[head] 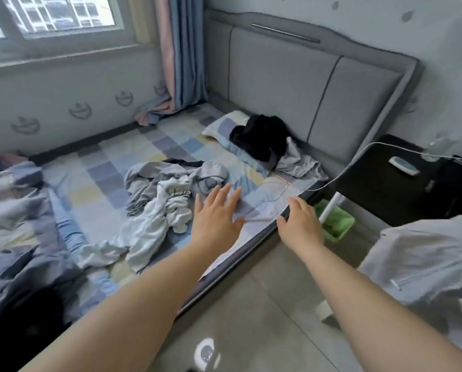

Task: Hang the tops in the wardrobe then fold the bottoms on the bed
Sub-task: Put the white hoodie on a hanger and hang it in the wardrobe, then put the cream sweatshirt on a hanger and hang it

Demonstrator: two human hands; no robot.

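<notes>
A heap of crumpled clothes lies on the checked bed sheet (95,181): a white printed garment (160,216) on top of grey ones (149,175). A black garment (262,138) sits on the pillow (224,124) by the headboard, with another grey piece (299,162) beside it. A thin wire hanger (274,189) lies near the bed's edge. My left hand (216,213) reaches out with fingers spread, just right of the white garment, holding nothing. My right hand (301,221) hovers over the bed edge, fingers relaxed and empty.
A rumpled duvet (12,226) covers the bed's left side. A black nightstand (401,178) with a white cable (358,157) stands right of the bed, a green bin (337,224) below it. A pale garment (423,261) hangs at the right. Grey tiled floor (264,318) lies below.
</notes>
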